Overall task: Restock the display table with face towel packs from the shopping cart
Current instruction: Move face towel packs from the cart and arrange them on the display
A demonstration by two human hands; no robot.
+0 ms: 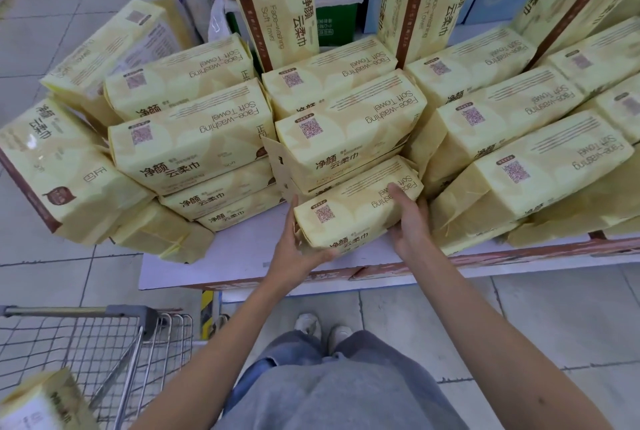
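**Towel pack reaches the front row**

The left hand (298,249) and right hand (412,228) clamp 1 face towel pack (353,211) by its ends, at 12 o'clock from the person. The pack is low against the middle stack on the worktop (242,256). The placing step appears to be under way. The shopping cart (86,336) stands at 8 o'clock with 1 spare pack (38,405) showing. The next move likely calls for seating this pack squarely, letting go and reaching for the cart.

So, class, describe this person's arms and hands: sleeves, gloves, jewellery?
The left arm and right arm are bare, with no sleeves in view. The left hand and right hand wear no gloves; no rings, watch or bracelets show. Below are grey trousers and pale shoes.
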